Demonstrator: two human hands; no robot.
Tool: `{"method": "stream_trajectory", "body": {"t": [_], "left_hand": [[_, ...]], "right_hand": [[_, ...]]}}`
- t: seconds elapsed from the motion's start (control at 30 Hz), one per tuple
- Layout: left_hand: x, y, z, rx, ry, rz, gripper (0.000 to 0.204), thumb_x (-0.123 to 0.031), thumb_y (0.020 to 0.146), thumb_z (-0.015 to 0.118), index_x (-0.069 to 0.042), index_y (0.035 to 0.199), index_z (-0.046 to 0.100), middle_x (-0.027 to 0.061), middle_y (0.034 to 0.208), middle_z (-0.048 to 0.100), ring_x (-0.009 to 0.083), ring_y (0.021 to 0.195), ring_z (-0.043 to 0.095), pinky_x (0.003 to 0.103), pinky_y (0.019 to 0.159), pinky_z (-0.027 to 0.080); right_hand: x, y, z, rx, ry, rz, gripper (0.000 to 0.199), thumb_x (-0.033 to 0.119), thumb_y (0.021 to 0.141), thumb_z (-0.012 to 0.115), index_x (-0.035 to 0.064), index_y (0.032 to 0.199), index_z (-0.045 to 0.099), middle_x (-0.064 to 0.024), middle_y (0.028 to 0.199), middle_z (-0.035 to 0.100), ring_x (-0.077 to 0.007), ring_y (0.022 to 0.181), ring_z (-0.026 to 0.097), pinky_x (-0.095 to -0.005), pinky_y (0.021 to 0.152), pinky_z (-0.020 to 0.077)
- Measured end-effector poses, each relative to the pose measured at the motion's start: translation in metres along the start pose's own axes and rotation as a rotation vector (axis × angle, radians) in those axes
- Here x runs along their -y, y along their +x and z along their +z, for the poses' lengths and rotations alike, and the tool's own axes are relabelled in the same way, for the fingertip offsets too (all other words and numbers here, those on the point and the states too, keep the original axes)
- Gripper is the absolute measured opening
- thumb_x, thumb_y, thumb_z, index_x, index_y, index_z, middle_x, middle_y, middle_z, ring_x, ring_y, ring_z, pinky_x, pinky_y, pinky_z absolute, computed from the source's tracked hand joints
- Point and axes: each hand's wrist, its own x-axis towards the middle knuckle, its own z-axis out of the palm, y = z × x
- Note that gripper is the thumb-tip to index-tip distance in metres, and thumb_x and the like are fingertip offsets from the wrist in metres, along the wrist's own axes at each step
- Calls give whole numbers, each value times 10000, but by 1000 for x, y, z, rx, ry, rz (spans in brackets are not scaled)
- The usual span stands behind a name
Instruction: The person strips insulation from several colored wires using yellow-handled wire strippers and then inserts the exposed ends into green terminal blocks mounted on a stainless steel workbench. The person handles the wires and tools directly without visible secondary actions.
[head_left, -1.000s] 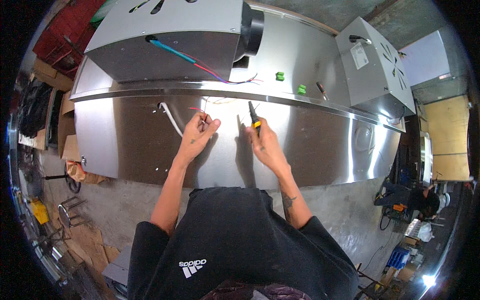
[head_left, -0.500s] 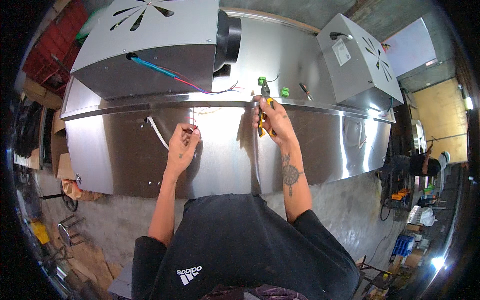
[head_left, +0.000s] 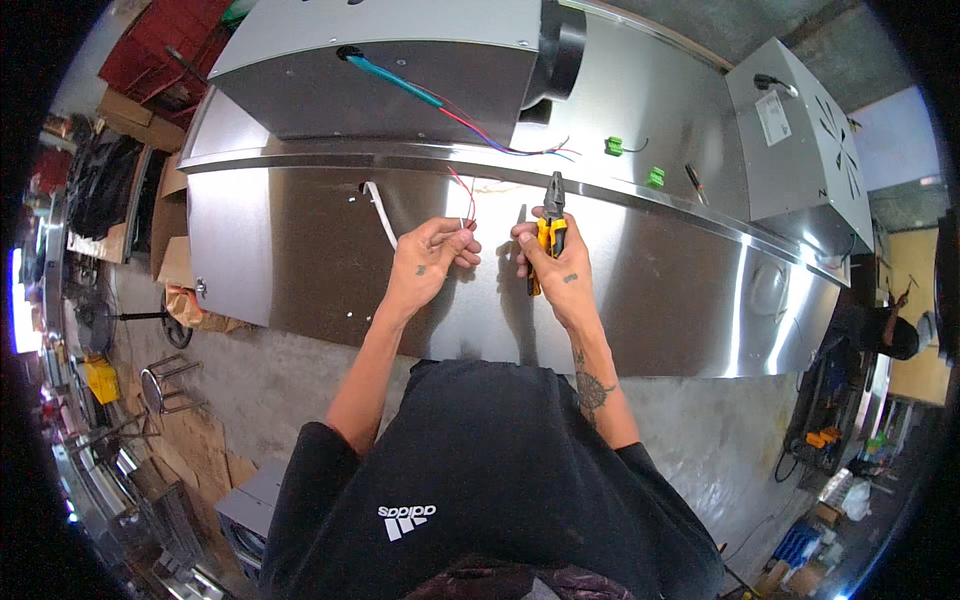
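Two thin wires (head_left: 466, 205), red and white, pinched in left hand (head_left: 430, 262) over stainless hood panel (head_left: 300, 260); probably light, limp, easily kinked, best gripped near the ends. Right hand (head_left: 555, 262) clamped on yellow-handled pliers (head_left: 549, 230), nose up, just beside.

Concrete floor (head_left: 250, 390), metal stool (head_left: 165, 385), cardboard (head_left: 175, 265).

Your left hand (head_left: 432, 255) pinches thin wires (head_left: 463, 200) just left of your right hand (head_left: 556, 262) with its pliers (head_left: 549, 225), both over the steel panel (head_left: 650, 290), blower box (head_left: 400, 70) beyond.
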Motion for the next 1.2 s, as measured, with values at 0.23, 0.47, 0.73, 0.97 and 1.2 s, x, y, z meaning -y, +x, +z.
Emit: {"method": "stream_trajectory", "body": {"t": [0.23, 0.47, 0.73, 0.97, 1.2], "left_hand": [[-2, -4, -3, -3, -6, -21, 309, -190, 1085, 646, 87, 1221, 667, 155, 982, 766, 181, 858, 749, 308, 780, 610], [-2, -9, -5, 27, 20, -26, 296, -185, 1082, 647, 67, 1235, 669, 146, 986, 769, 184, 882, 749, 314, 800, 601], [-2, -12, -3, 49, 58, 21, 286, -193, 1087, 642, 49, 1234, 686, 113, 957, 768, 153, 890, 739, 303, 805, 596], [-10, -17, -4, 165, 109, -30, 237, -186, 1093, 632, 21, 1177, 710, 81, 921, 740, 119, 821, 675, 280, 782, 547], [-16, -16, 1, 80, 66, 100, 287, -161, 1017, 752, 9, 1235, 674, 18, 904, 702, 50, 832, 612, 230, 743, 495]], "right_hand": [[8, 6, 22, 66, -78, -32, 383, 95, 1050, 658, -13, 1382, 503, -98, 1085, 715, -106, 778, 639, -274, 686, 569], [5, 11, 30, 50, -133, -71, 369, 52, 1036, 635, -9, 1367, 485, -94, 1064, 719, -106, 722, 642, -273, 617, 559], [5, 5, 31, 19, -103, -90, 393, 57, 1037, 649, -13, 1380, 470, -96, 1048, 714, -107, 722, 635, -267, 622, 552], [6, 9, 29, 78, 157, 55, 437, 72, 1021, 699, -20, 1380, 467, -89, 1006, 701, -111, 732, 634, -265, 633, 554], [-5, 3, 36, -43, 91, -5, 422, 87, 1023, 716, 18, 1374, 491, -41, 988, 640, -101, 809, 647, -269, 686, 590]]}}
